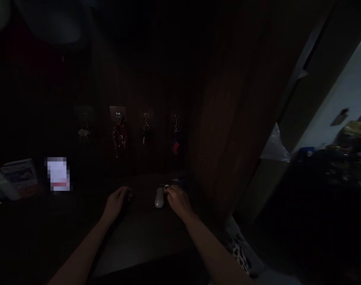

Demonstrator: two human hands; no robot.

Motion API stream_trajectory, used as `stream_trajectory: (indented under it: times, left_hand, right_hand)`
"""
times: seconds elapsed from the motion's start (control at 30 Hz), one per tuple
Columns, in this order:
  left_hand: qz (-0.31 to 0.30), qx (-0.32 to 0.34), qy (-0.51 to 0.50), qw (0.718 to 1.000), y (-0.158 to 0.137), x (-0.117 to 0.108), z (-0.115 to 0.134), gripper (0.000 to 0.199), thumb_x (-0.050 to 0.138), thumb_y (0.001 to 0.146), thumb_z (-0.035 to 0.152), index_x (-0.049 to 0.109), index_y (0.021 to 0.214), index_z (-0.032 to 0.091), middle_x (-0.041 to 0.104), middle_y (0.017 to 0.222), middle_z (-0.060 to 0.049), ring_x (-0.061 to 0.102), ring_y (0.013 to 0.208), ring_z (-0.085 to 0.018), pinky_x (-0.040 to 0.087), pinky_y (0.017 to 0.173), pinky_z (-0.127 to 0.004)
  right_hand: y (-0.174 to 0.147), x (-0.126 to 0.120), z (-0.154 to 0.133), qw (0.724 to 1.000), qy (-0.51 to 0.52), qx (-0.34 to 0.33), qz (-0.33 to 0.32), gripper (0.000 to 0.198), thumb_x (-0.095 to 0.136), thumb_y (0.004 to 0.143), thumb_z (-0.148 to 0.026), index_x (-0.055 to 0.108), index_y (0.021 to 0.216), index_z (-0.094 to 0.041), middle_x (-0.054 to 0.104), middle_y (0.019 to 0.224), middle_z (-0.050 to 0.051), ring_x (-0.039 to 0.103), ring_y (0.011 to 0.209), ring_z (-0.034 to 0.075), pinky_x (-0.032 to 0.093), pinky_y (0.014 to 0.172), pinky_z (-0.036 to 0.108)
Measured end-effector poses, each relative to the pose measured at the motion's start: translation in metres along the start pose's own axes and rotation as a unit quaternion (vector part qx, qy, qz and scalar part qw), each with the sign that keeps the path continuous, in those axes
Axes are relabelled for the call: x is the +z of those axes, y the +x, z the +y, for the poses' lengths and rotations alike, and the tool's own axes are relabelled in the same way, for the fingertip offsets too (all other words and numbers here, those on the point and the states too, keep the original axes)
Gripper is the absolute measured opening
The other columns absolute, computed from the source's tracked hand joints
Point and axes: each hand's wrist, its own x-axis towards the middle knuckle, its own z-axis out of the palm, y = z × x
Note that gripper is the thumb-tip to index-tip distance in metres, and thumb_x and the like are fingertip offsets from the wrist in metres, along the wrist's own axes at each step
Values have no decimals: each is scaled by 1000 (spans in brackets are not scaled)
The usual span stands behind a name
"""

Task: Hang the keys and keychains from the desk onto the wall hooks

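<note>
A silver, rounded key fob (159, 198) lies on the dark shelf (129, 249) between my two hands, with a small ring at its far end. My right hand (178, 200) is closed by the fob's right side, its thumb and finger pinching the key ring (166, 186). To the left, my left hand (117, 199) rests low over the shelf with its fingers curled inward. Deep shadow covers its fingertips, so what they hold, if anything, is unclear. A small bluish item (178, 180) lies just behind my right hand, too dark to name.
Several key bunches (120, 136) hang from hooks on the dark back panel. At left stand a box (20, 176), a pale bottle (8, 186) and a bright blurred-out rectangle (58, 174). A wooden side panel (227, 138) rises at right, with a plastic bag (275, 148) beyond it.
</note>
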Motion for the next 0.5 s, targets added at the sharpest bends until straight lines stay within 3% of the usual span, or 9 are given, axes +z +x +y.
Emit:
stream_trajectory:
  times: [0.3, 0.4, 0.5]
  left_hand:
    - [-113, 7, 87, 990, 3, 3, 14, 38, 43, 76, 49, 66, 84, 20, 70, 91, -3, 63, 89, -22, 45, 81, -30]
    - [-149, 33, 106, 983, 1, 15, 28, 34, 45, 76, 45, 66, 86, 21, 70, 91, -3, 63, 90, -22, 45, 82, -31]
    - [-143, 73, 89, 983, -2, 38, 36, 32, 51, 73, 38, 63, 97, 21, 67, 102, -5, 61, 96, -21, 45, 85, -31]
  right_hand:
    - [0, -7, -5, 1000, -4, 11, -17, 33, 40, 77, -2, 65, 88, -20, 65, 91, 4, 56, 92, 16, 41, 86, 25]
    - [0, -6, -4, 1000, 0, 10, -19, 31, 41, 77, -3, 64, 89, -20, 64, 92, 4, 56, 92, 15, 41, 86, 25]
    - [0, -4, -2, 1000, 2, 5, -18, 31, 42, 77, -4, 64, 90, -21, 64, 93, 4, 56, 93, 16, 40, 87, 25]
